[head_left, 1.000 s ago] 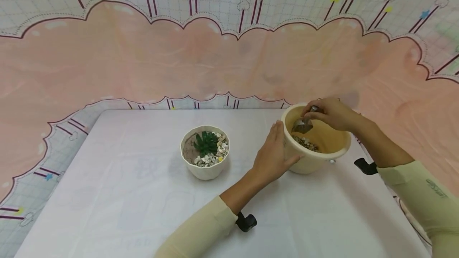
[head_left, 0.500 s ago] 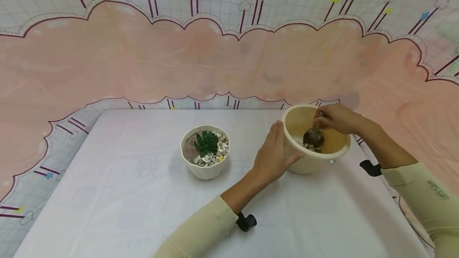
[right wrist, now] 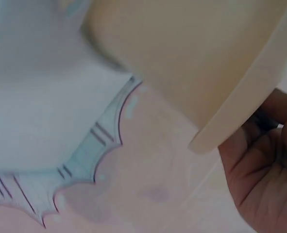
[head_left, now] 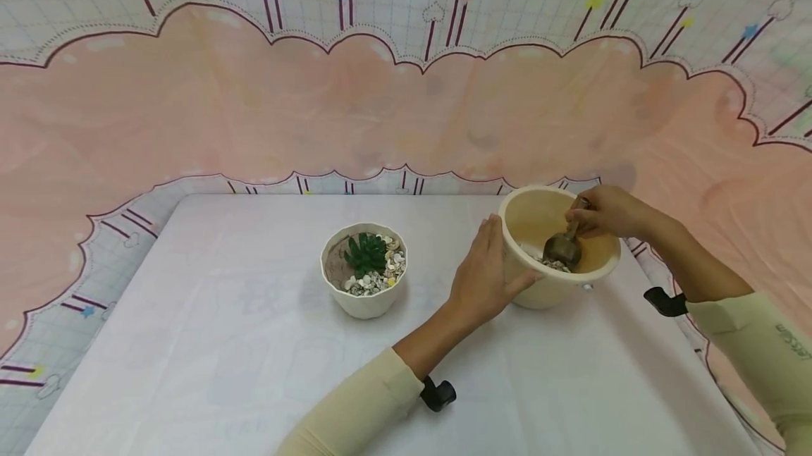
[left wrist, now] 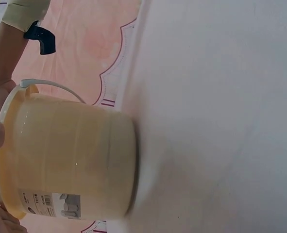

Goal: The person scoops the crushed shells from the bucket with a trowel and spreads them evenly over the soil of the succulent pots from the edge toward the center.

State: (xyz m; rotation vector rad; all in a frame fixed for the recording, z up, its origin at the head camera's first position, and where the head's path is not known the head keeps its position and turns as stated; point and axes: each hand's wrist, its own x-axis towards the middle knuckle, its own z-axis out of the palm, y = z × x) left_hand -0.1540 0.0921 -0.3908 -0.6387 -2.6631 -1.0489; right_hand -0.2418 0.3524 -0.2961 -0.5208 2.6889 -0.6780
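Observation:
A cream plastic bucket [head_left: 545, 292] stands at the table's right, with pale pebble-like bits [head_left: 555, 264] at its bottom. My left hand [head_left: 480, 273] lies against its left side, fingers straight and thumb spread near the rim. In the left wrist view the bucket [left wrist: 75, 155] shows a label and a thin bail handle [left wrist: 56, 86]. My right hand [head_left: 609, 212] reaches over the far right rim and grips the handle of a small metal scoop [head_left: 563, 249], its bowl down at the bits. The right wrist view shows the palm of my right hand [right wrist: 264, 170] beside the rim; the scoop is hidden there.
Left of the bucket stands a white faceted pot [head_left: 363, 306] with a green succulent [head_left: 366, 254] and pale stones in one part. A white cloth covers the table [head_left: 222, 343]. A patterned pink curtain [head_left: 317, 111] hangs behind it.
The scoop has moved right inside the bucket, from near its left wall down to the bits by the near right side. My right hand moved right with it; my left hand stayed put.

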